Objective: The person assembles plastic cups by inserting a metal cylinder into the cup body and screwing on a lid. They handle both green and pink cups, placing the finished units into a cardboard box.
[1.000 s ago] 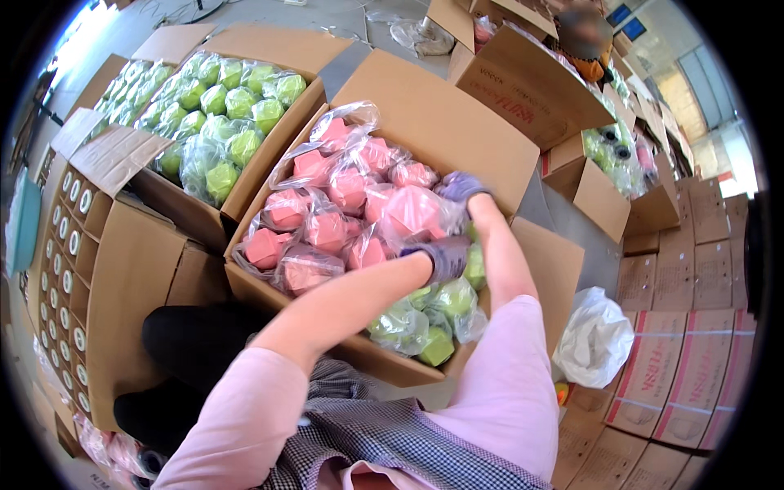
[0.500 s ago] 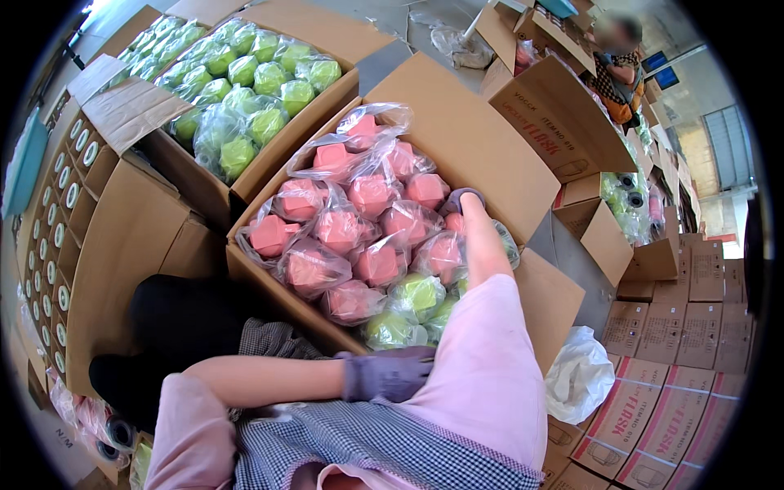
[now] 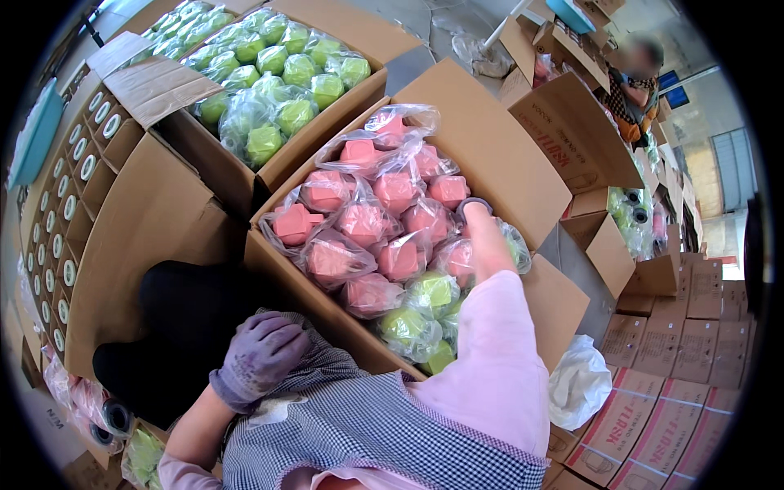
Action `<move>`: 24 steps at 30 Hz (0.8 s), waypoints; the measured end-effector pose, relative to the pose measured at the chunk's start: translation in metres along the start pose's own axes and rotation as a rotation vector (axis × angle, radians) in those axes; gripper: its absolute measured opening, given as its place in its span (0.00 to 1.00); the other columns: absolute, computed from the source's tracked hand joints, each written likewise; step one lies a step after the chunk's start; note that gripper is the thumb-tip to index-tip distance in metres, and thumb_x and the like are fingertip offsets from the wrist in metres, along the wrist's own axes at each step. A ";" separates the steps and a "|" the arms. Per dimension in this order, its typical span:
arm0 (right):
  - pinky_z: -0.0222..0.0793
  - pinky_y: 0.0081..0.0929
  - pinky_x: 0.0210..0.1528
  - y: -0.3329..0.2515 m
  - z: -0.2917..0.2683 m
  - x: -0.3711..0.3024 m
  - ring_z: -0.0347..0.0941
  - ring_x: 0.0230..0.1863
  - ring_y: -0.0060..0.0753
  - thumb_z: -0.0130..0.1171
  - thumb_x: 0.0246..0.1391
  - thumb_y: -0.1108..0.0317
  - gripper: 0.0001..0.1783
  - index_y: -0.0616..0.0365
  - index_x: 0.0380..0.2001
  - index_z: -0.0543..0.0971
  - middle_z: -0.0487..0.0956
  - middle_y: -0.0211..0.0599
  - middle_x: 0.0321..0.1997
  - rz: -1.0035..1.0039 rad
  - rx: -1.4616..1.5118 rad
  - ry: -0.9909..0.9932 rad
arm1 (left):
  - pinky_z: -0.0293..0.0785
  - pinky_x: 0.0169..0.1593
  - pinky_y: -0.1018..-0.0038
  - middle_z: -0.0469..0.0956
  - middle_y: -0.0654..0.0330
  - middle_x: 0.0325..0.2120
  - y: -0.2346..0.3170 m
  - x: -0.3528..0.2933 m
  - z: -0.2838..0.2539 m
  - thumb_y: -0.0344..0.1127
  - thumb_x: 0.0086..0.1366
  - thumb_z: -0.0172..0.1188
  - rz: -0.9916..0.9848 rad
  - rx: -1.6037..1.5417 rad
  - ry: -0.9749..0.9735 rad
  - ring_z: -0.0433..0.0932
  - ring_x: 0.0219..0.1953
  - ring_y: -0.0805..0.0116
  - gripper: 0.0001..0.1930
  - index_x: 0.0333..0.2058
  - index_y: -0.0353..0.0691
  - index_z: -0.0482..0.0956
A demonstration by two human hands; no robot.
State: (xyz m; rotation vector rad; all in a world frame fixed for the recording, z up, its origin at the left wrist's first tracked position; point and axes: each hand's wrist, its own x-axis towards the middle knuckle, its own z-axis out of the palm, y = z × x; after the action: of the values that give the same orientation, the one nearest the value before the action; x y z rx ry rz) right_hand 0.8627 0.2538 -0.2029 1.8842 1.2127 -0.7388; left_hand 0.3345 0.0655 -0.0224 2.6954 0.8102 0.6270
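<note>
An open cardboard box point(image 3: 322, 311) before me is full of pink faceted pieces point(image 3: 362, 222) in clear plastic bags. Similar green bagged pieces point(image 3: 404, 329) fill its near right corner. My right arm reaches across the box, and my right hand point(image 3: 474, 206), in a grey-purple glove, is down among the bags by the far right wall. Its fingers are hidden. My gloved left hand point(image 3: 263, 355) is bent back over the checked apron point(image 3: 327, 416) at my lap, left of the box. Its fingers are curled together; whether anything is in them is hidden.
Another open box holds bagged green pieces point(image 3: 282, 61) at the far left. A divided carton with white-ringed tops point(image 3: 80, 149) stands left. Printed cartons point(image 3: 616, 420) and a white plastic bag point(image 3: 578, 382) are at right. A co-worker point(image 3: 633, 94) is at far right.
My left hand has moved left from the box's near edge to my lap. My right hand stays at the box's far right side. The view has shifted slightly.
</note>
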 end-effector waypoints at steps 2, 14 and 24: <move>0.63 0.39 0.68 0.004 -0.015 -0.029 0.66 0.68 0.42 0.64 0.45 0.43 0.43 0.51 0.63 0.73 0.69 0.43 0.68 -0.026 0.022 0.006 | 0.75 0.52 0.63 0.79 0.64 0.39 0.000 -0.014 -0.010 0.31 0.49 0.66 -0.084 0.039 0.000 0.77 0.44 0.64 0.13 0.36 0.44 0.83; 0.76 0.43 0.53 0.095 0.098 -0.008 0.79 0.50 0.55 0.56 0.53 0.51 0.24 0.62 0.40 0.84 0.81 0.59 0.47 -0.064 -0.035 0.471 | 0.76 0.51 0.62 0.79 0.63 0.36 -0.008 -0.012 -0.023 0.27 0.47 0.67 -0.057 0.023 0.035 0.78 0.42 0.63 0.15 0.36 0.42 0.81; 0.75 0.40 0.53 0.040 0.123 -0.029 0.78 0.54 0.51 0.56 0.56 0.56 0.27 0.58 0.56 0.75 0.78 0.55 0.56 -0.246 -0.266 0.348 | 0.75 0.51 0.60 0.79 0.62 0.36 -0.003 -0.021 -0.017 0.28 0.46 0.67 -0.058 0.003 0.014 0.78 0.41 0.60 0.15 0.37 0.42 0.81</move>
State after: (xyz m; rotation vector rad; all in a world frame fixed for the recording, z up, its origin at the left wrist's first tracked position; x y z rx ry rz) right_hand 0.8811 0.1268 -0.2353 1.7024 1.6940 -0.3548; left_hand 0.3095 0.0583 -0.0154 2.6631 0.8901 0.6328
